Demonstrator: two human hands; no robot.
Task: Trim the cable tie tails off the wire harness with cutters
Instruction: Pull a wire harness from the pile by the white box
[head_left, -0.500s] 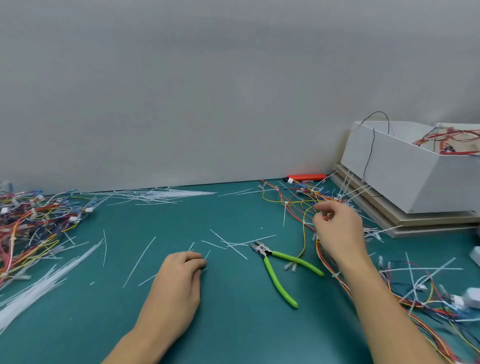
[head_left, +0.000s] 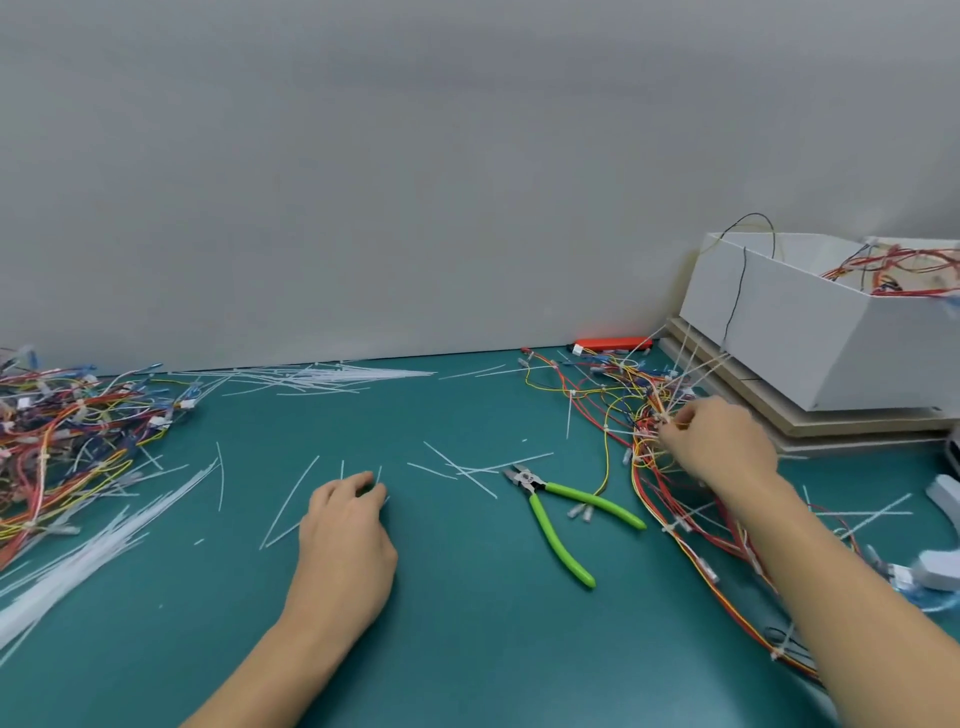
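Two bare forearms enter from the bottom edge, no sleeves visible on either. Left hand (head_left: 345, 540) and right hand (head_left: 719, 447): no gloves, no rings, no watch or wristband. Fingers (head_left: 363, 480) on left hand look short-nailed; right hand's nails too small to tell. No markings seen.

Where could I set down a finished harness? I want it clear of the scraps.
Barest mat: the near strip between the left hand and the cutters. Also bare between the tie pile by the wall and the cut tails. Crowded: left wire heap, tangled wires around the right hand.
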